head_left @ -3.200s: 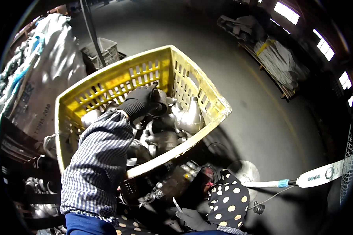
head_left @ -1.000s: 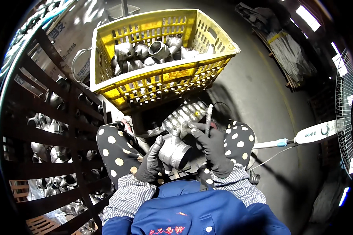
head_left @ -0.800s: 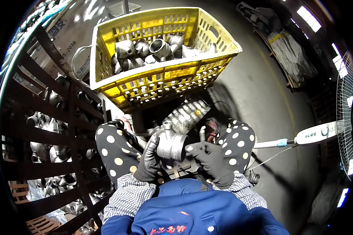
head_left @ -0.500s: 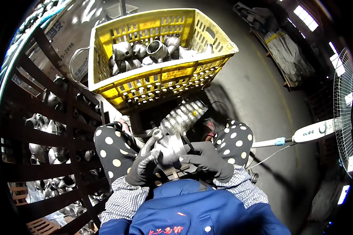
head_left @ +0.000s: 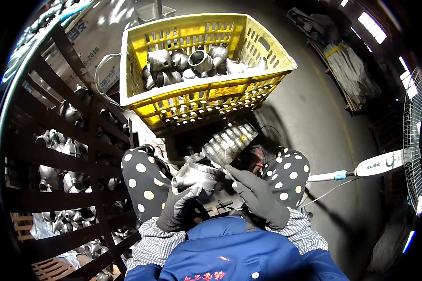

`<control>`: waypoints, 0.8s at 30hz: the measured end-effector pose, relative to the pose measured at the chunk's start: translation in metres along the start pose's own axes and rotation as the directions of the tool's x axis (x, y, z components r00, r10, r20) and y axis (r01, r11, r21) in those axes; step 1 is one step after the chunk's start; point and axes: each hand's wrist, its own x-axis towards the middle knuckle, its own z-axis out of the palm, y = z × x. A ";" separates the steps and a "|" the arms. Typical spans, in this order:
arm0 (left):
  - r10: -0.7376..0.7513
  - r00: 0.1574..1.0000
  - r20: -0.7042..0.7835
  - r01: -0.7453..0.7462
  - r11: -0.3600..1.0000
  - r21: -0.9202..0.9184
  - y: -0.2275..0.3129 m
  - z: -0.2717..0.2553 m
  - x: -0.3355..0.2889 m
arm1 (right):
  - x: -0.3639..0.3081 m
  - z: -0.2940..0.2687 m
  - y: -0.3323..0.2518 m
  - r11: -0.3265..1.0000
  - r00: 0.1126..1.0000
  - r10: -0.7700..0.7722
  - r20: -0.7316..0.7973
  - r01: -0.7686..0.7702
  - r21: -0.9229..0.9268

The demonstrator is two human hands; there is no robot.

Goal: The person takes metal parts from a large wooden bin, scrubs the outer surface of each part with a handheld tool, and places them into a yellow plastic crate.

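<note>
My left hand (head_left: 178, 206), in a dark grey glove, is closed round a grey metal pipe-like casting (head_left: 200, 174). The casting's wide round mouth is turned upward, and a short side stub points left. To its right, my gloved right hand (head_left: 260, 196) is closed on a thin, light rod-like tool (head_left: 229, 174); its exact kind is unclear. The rod's far end lies near a silvery ribbed block (head_left: 230, 144), just beyond the casting. Both hands are above my lap, between my knees in dotted trousers.
A yellow slatted crate (head_left: 206, 91) with several similar castings (head_left: 200, 61) stands ahead. At left is a dark metal cage (head_left: 51, 157) holding more castings. A standing fan (head_left: 382, 164) is at right. Wrapped sheet-like material (head_left: 349, 68) lies on a pallet at far right.
My right hand has drawn back from the casting, and the light rod now shows at its fingers. The casting has been turned in my left hand, mouth upward. The whole view has shifted slightly.
</note>
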 end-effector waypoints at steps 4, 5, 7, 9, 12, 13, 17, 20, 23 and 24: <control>0.133 0.985 -0.106 -0.129 0.991 0.043 -0.004 0.004 -0.004 | -0.001 -0.002 -0.019 0.996 0.992 0.080 0.094 -0.075 -0.049; 0.098 0.991 -0.088 -0.092 0.994 0.064 0.004 0.012 -0.004 | -0.002 -0.003 -0.022 0.994 0.990 0.100 0.103 -0.095 -0.052; 0.126 0.988 -0.087 -0.119 0.989 0.084 0.011 0.021 -0.007 | -0.001 0.000 -0.021 0.992 0.992 0.075 0.104 -0.064 -0.111; 0.130 0.987 -0.093 -0.120 0.987 0.107 0.016 0.025 -0.009 | 0.001 0.000 -0.024 0.985 0.991 0.067 0.111 -0.048 -0.166; 0.121 0.988 -0.099 -0.104 0.982 0.158 0.021 0.028 -0.012 | 0.006 0.000 -0.030 0.968 0.986 0.100 0.136 -0.064 -0.243; 0.131 0.988 -0.086 -0.113 0.977 0.182 0.022 0.031 -0.012 | 0.007 0.001 -0.032 0.960 0.982 0.118 0.146 -0.076 -0.268; 0.175 0.982 -0.070 -0.162 0.974 0.161 0.017 0.031 -0.009 | 0.009 0.004 -0.028 0.941 0.991 0.038 0.130 0.008 -0.337; 0.154 0.983 -0.097 -0.142 0.982 0.122 0.021 0.037 -0.012 | 0.010 0.005 -0.027 0.907 0.988 0.021 0.151 0.045 -0.418; 0.104 0.986 -0.134 -0.097 0.993 0.060 0.017 0.031 -0.011 | 0.006 0.005 -0.023 0.882 0.985 -0.005 0.171 0.085 -0.464; 0.108 0.985 -0.138 -0.102 0.993 0.051 0.018 0.031 -0.012 | 0.004 0.005 -0.020 0.876 0.985 -0.026 0.173 0.106 -0.470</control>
